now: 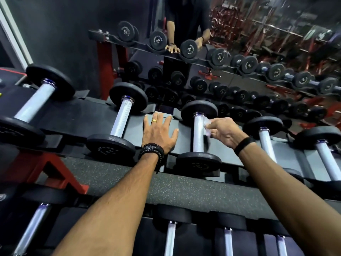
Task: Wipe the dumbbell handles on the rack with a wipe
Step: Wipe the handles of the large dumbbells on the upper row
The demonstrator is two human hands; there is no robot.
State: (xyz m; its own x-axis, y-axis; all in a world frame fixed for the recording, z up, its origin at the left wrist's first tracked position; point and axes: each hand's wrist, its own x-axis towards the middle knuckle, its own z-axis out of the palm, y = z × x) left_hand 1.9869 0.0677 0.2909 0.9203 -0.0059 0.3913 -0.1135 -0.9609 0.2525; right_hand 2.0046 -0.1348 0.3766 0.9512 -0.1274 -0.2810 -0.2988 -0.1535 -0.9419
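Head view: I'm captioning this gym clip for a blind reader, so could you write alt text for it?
A person's right hand presses a crumpled white wipe against the knurled silver handle of a black-plated dumbbell on a dark rack. The left hand rests flat, fingers spread, on the rack beside it. A mirror behind reflects more dumbbells.

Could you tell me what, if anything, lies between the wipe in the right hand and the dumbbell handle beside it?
Nothing visible does. The right hand pinches the wipe against the handle already. The left hand rests flat on the rack, on the handle's other side.
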